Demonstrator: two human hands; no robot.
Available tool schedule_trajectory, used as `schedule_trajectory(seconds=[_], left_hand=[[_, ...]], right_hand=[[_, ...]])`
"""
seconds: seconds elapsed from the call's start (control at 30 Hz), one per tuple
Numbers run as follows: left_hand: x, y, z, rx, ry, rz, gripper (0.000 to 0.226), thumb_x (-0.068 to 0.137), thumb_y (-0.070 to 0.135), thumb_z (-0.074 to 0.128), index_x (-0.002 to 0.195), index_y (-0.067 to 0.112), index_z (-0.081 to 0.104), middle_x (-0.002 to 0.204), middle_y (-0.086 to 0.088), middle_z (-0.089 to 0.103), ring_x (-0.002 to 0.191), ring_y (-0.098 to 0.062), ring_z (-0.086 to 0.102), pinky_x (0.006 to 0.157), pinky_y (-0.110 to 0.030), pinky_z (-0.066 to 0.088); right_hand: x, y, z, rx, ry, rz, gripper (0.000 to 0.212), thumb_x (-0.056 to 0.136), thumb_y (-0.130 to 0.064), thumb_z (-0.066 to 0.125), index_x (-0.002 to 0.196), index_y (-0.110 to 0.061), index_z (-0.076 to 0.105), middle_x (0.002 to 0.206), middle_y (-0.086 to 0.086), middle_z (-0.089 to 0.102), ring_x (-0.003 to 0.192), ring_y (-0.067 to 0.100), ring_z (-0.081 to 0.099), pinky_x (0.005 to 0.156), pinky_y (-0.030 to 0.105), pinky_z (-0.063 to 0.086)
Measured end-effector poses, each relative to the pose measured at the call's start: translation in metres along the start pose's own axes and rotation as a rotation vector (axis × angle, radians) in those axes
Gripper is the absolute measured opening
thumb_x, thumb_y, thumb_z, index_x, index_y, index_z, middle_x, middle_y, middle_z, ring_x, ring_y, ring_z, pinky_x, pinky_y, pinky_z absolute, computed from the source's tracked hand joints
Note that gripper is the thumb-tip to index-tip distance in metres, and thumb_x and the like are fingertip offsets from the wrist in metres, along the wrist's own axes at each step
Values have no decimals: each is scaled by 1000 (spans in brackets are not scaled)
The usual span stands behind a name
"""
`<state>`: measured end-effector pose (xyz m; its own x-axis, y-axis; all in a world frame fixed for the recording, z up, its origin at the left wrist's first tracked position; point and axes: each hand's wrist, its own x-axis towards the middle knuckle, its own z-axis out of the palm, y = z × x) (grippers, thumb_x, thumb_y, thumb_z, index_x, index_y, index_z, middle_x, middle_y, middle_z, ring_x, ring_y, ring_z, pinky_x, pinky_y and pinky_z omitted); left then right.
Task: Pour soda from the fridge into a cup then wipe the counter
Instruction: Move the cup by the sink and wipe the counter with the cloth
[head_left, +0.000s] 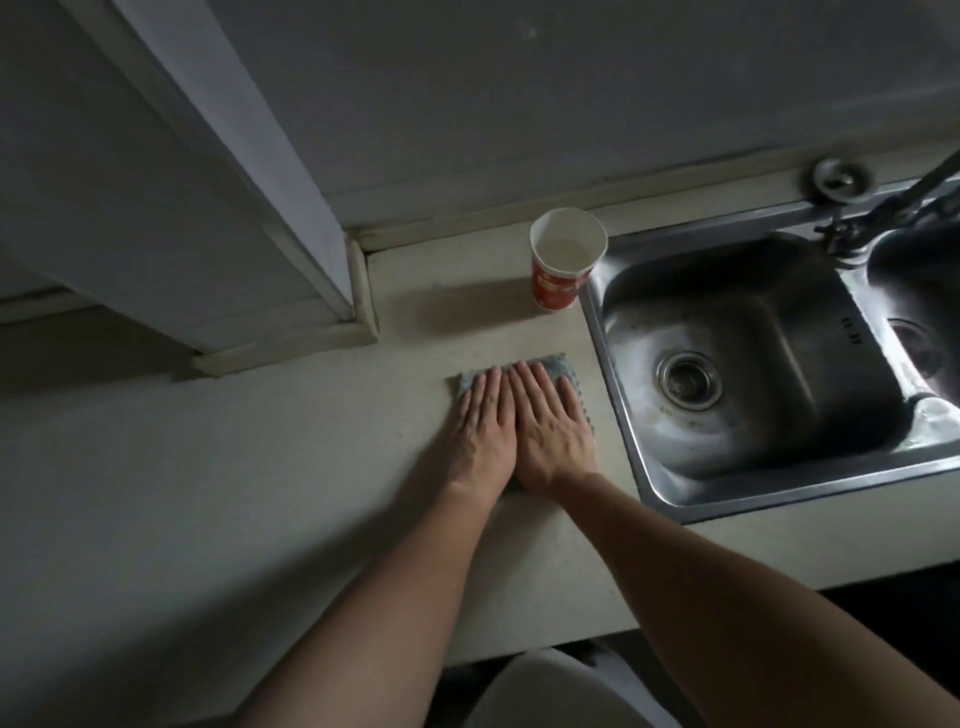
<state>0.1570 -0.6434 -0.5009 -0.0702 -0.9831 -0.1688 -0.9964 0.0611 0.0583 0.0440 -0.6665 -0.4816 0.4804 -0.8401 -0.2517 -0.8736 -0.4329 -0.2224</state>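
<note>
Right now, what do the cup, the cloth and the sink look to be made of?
Cup: likely paper, matte white inside, printed red outside, rolled rim.
Cloth: soft grey-blue fabric, nubbly edge, probably microfibre.
Sink: stainless steel, brushed shine with reflections.

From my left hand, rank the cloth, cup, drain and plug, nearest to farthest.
1. Cloth, under the left hand.
2. Cup, ahead, beside the sink.
3. Drain, right, in the sink.
4. Plug, far right, behind the sink.
</note>
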Motion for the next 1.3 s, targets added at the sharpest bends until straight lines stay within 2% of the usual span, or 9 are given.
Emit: schedule_trajectory(seconds=[0.17, 0.23, 0.37, 0.5, 0.6, 0.8, 1.0, 1.17, 1.3], left_hand=[[41, 25, 0, -95, 102, 31, 53, 89, 12, 30, 137, -1, 49, 141, -21, 49, 132, -36, 45, 109, -48, 38], [49, 30, -4, -75, 95, 40, 54, 90, 11, 28, 140, -1, 45, 145, -21, 44, 135, -36, 41, 112, -47, 33], [58, 30, -3, 28, -53, 60, 58, 96, 13, 8, 152, 1, 1, 160, -20, 0, 148, -34, -1, 121, -45, 1], [42, 26, 2, -2, 20, 61, 61, 92, 14, 2, 151, 0, 8, 159, -21, 10, 148, -34, 8, 121, -45, 8], [8, 10, 7, -61, 151, 42, 57, 91, 13, 19, 146, -1, 27, 153, -20, 31, 143, -33, 29, 115, -46, 28], [-30, -54, 9, -118, 141, -168, 57, 87, 11, 28, 142, -2, 35, 146, -20, 43, 136, -34, 41, 106, -49, 41], [23, -105, 4, -100, 201, -211, 52, 86, 11, 32, 130, -5, 55, 134, -23, 55, 124, -38, 54, 102, -51, 44], [40, -102, -6, -109, 191, -115, 53, 88, 12, 29, 132, -7, 52, 135, -26, 53, 125, -40, 52, 103, -52, 44], [31, -54, -10, -196, 133, -44, 59, 91, 15, 18, 143, -4, 38, 150, -21, 37, 139, -35, 35, 116, -46, 27]], right_hand=[[15, 41, -7, -22, 62, 27, 70, 98, -51, 24, 157, -21, 2, 165, -2, -3, 151, 18, -10, 122, 46, -3], [17, 50, -6, -15, 68, 43, 71, 99, -52, 25, 157, -20, 0, 165, -1, -3, 151, 18, -11, 122, 47, -2], [19, 52, -9, -10, 75, 65, 71, 99, -52, 22, 156, -20, -6, 164, 0, -10, 150, 20, -15, 122, 48, -3], [6, 39, -7, -5, 69, 85, 70, 99, -50, 17, 155, -19, -11, 164, 2, -13, 149, 21, -19, 122, 47, -4], [-12, 8, 3, 14, 33, 60, 70, 99, -49, 16, 155, -18, -14, 162, 2, -18, 148, 19, -22, 123, 44, -6], [19, -60, 10, -6, -40, -164, 71, 98, -53, 15, 155, -21, -14, 162, 1, -19, 148, 19, -23, 122, 45, -7], [96, -73, 0, -57, 19, -202, 67, 97, -45, 11, 157, -18, -2, 165, -1, -5, 151, 16, -12, 122, 44, -6], [95, -66, 3, -16, 88, -66, 65, 99, -41, 15, 157, -16, -1, 165, 1, -1, 151, 17, -9, 122, 44, -6], [53, -32, 8, -11, 103, -4, 67, 101, -44, 19, 156, -15, -5, 165, 2, -8, 150, 18, -14, 123, 45, -1]])
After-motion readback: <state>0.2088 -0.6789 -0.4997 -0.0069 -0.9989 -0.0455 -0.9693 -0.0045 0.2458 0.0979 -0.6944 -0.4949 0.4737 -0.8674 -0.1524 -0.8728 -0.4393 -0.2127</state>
